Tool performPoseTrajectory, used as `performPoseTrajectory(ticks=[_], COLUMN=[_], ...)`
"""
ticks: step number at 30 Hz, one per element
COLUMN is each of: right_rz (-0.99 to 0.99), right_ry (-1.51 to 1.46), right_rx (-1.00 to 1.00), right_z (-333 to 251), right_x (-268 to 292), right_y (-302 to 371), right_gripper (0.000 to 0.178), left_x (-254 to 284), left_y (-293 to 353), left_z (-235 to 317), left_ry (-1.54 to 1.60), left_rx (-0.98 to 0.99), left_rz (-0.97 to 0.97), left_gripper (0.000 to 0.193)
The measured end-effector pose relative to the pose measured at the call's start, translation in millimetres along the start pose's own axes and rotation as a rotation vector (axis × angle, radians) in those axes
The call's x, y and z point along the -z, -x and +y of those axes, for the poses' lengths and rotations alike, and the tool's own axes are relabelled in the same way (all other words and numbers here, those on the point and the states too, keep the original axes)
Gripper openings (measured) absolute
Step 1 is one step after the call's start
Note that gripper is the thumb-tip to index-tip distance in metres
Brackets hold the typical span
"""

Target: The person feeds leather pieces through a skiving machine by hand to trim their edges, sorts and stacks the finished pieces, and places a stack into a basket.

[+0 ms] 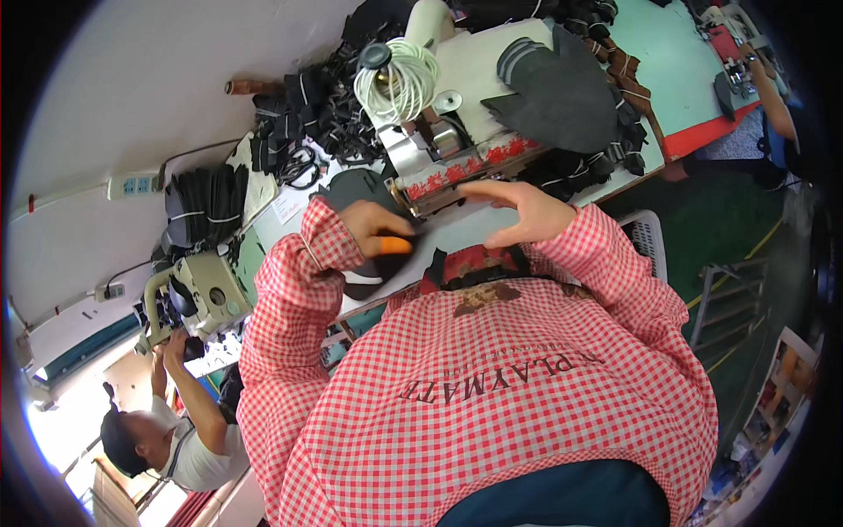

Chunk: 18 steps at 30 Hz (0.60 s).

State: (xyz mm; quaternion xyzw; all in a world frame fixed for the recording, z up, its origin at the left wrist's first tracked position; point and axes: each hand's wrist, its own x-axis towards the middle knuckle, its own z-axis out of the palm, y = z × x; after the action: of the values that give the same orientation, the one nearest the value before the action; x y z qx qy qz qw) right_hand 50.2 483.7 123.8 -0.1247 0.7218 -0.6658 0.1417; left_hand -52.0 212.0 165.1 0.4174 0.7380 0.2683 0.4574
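My left hand [376, 230], an orange finger cover on one finger, is at the left front of a bench machine [465, 171] with a red-and-white mottled front. Its fingers are curled at a black flat piece [351, 184], which the hand partly hides; the piece looks blurred beside the fingers. Close to the machine's front edge, my right hand [531, 212] is open, thumb and fingers apart with nothing between them. Several dark grey cut pieces [566, 97] lie stacked and fanned on the machine's pale top.
A coiled white hose [399, 83] sits above the machine. Bundles of black straps [325, 110] crowd the bench's back left. A white plastic basket [647, 241] stands right of me. At left, a person [189, 430] works at a beige machine [211, 294]; another person's arm [773, 101] shows far right.
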Motion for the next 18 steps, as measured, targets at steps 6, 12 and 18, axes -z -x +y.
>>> performPoseTrajectory(ticks=[6, 12, 18], right_rz=[0.053, 0.272, 0.183], right_ry=[-0.317, -0.316, -0.316], right_rx=[-0.369, -0.456, -0.393], right_z=[40.7, 30.2, -3.0], right_x=[5.9, 7.5, 5.6], right_y=[-17.9, -24.2, 14.1], right_gripper=[0.028, 0.025, 0.031], left_x=[-15.9, -6.9, 19.7], left_y=[-46.7, -82.0, -66.9], left_z=[-5.1, -40.2, -40.7], left_ry=[0.242, -0.120, 0.198], left_rx=[0.403, 0.362, 0.423], left_rz=[0.531, 0.587, 0.447], left_gripper=[0.025, 0.034, 0.028])
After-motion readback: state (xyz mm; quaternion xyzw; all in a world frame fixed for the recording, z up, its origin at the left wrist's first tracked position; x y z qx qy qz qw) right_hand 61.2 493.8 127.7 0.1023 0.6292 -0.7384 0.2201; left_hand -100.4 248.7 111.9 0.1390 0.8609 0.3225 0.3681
